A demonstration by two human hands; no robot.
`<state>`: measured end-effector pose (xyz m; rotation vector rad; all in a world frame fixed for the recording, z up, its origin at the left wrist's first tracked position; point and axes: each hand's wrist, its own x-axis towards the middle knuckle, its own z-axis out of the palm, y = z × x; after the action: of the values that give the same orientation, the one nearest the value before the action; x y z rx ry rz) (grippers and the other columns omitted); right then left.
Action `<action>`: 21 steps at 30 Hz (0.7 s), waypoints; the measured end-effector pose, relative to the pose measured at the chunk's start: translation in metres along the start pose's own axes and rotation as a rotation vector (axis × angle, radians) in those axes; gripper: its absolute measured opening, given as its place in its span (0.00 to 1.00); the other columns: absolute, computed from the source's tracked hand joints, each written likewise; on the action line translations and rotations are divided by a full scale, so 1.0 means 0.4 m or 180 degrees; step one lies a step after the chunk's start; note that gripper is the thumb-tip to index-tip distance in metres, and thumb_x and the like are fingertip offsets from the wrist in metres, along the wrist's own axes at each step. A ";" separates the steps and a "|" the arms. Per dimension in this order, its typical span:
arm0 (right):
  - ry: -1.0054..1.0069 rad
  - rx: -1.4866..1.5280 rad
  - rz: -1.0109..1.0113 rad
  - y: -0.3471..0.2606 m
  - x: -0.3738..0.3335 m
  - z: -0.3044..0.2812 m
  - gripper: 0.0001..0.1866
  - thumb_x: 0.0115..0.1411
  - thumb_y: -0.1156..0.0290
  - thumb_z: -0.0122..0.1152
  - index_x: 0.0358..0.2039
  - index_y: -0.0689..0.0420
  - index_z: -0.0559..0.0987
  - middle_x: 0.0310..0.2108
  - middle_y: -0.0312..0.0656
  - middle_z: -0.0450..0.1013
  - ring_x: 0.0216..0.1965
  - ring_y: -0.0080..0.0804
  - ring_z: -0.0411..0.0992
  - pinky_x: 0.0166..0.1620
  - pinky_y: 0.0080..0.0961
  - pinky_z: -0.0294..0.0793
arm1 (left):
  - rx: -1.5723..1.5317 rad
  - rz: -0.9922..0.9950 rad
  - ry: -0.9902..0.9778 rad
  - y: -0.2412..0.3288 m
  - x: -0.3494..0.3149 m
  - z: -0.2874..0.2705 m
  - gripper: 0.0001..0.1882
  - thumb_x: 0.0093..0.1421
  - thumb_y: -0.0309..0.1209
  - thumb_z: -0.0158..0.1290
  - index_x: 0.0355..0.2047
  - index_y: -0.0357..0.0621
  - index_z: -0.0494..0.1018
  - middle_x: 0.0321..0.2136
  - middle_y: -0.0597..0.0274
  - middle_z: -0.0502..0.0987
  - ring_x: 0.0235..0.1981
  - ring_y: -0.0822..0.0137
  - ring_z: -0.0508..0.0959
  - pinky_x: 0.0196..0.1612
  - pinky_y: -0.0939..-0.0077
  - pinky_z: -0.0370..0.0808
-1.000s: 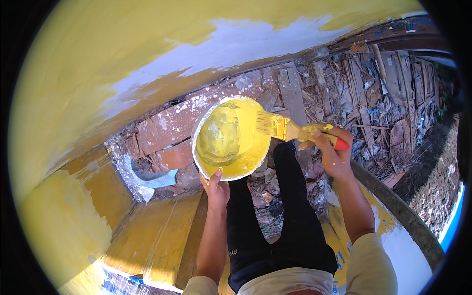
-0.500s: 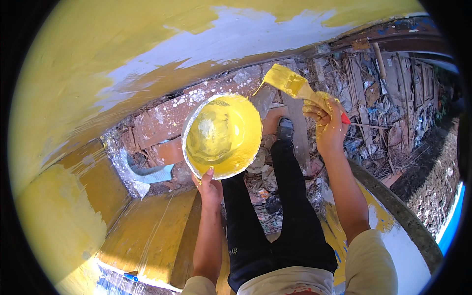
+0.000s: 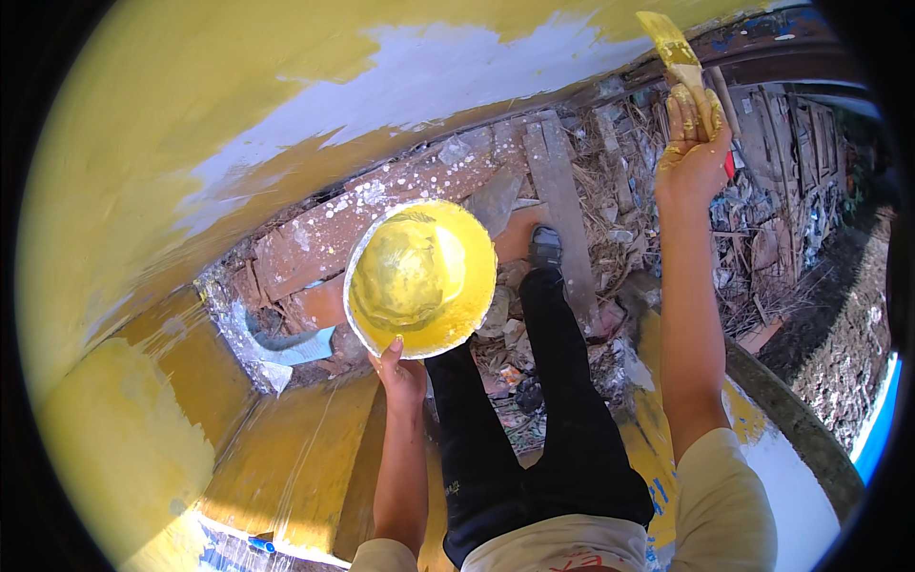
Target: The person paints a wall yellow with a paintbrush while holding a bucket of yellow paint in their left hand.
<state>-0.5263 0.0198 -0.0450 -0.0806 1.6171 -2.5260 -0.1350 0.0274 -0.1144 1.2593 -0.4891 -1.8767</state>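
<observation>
My left hand point(image 3: 400, 374) grips the near rim of a round paint bucket point(image 3: 484, 303), thumb over the edge. Yellow paint coats its inside, with a thinner, greyish patch showing on the bottom. Up at the right, my right hand point(image 3: 698, 153) is closed round the handle of a flat paintbrush point(image 3: 673, 50). The bristles are loaded with yellow paint and point up toward the wall point(image 3: 457, 71), close to its yellow part; whether they touch it I cannot tell. Yellow paint smears the fingers of this hand. A bit of red shows beside the palm.
Paint-spattered boards point(image 3: 315, 234) and rubble lie along the foot of the wall. A light blue curved piece point(image 3: 300, 348) rests at the left. Broken wood and litter point(image 3: 620, 205) spread to the right, beside a low concrete edge point(image 3: 796, 424). My shod foot point(image 3: 545, 248) stands among the debris.
My right hand has lifted the paintbrush up and to the right, from beside the bucket to the wall. The bucket in my left hand has shifted slightly down and left.
</observation>
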 end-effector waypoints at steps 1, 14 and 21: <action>0.0121 -0.0025 0.0300 0.051 -0.010 -0.029 0.19 0.61 0.68 0.42 0.46 0.71 0.64 0.44 0.54 0.67 0.45 0.42 0.70 0.50 0.33 0.73 | -0.0032 -0.0050 -0.0005 -0.004 0.001 -0.006 0.30 0.48 0.30 0.53 0.52 0.39 0.59 0.48 0.58 0.68 0.50 0.62 0.68 0.54 0.65 0.62; -0.0182 0.0129 -0.0115 -0.034 0.079 0.062 0.19 0.64 0.69 0.37 0.48 0.73 0.63 0.45 0.54 0.67 0.48 0.44 0.68 0.53 0.32 0.71 | 0.0422 -0.0073 0.0033 0.024 -0.002 -0.074 0.34 0.49 0.42 0.51 0.57 0.49 0.56 0.53 0.62 0.63 0.55 0.61 0.62 0.56 0.61 0.58; -0.0297 0.0368 0.0507 0.151 0.017 -0.022 0.19 0.62 0.67 0.40 0.48 0.68 0.64 0.45 0.51 0.67 0.45 0.41 0.70 0.50 0.32 0.72 | 0.0212 -0.0170 -0.0071 0.018 0.001 -0.013 0.35 0.49 0.44 0.51 0.57 0.49 0.56 0.53 0.63 0.63 0.55 0.61 0.62 0.56 0.60 0.57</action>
<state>-0.5286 0.0016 -0.1038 -0.0538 1.3826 -2.4492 -0.1277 0.0236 -0.1118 1.3077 -0.5388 -1.9348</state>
